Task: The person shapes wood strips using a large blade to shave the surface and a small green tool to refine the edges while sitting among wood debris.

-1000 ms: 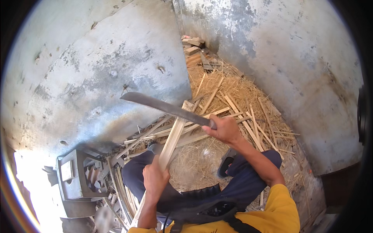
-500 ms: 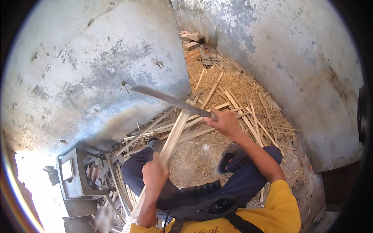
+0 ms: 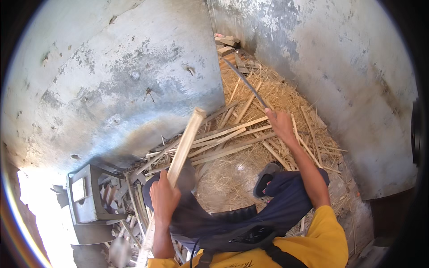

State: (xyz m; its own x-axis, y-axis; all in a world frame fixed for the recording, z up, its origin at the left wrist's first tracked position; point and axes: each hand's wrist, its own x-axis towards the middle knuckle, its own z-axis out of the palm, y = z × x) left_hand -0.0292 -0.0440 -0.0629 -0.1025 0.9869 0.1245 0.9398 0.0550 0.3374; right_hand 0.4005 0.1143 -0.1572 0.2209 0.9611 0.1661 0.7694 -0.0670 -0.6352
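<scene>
Left hand (image 3: 164,196) holds a wooden strip (image 3: 184,145); right hand (image 3: 280,126) holds a blade (image 3: 246,83), apart from it; the step seems cutting; next stroke probably needs careful aim.

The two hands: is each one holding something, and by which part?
The right hand holds a long knife by its handle end; the left hand holds a pale wooden strip partway along its length.

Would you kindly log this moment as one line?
left hand: grips pale wooden strip; right hand: holds long grey metal blade; strip, blade: apart
</scene>
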